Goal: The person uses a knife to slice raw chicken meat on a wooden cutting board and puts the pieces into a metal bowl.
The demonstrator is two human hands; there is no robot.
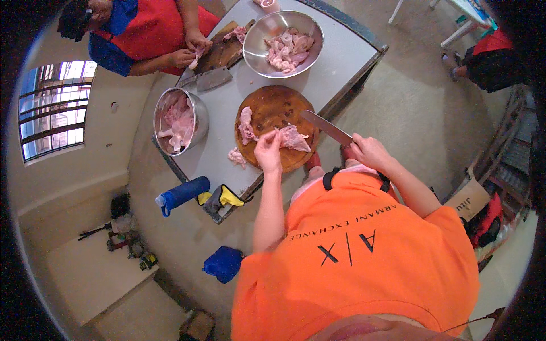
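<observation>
My right hand (368, 152) is closed round the handle of a broad-bladed knife (326, 126), its blade reaching over the right edge of a round wooden chopping board (273, 99). With closed fingertips my left hand (268, 151) pinches the left end of a raw chicken piece (294, 140) lying on the board. Another strip of raw chicken (246, 125) rests at the board's left side. Just off the board, a small pale scrap (236, 157) sits on the table (219, 96).
A steel bowl (314, 26) of cut chicken stands behind the board, a steel pot (200, 125) of chicken to the left. Across the table a co-worker (151, 34) handles meat near a cleaver (214, 79). A blue bottle (185, 193) and a grey-yellow cloth (220, 200) occupy the near left corner.
</observation>
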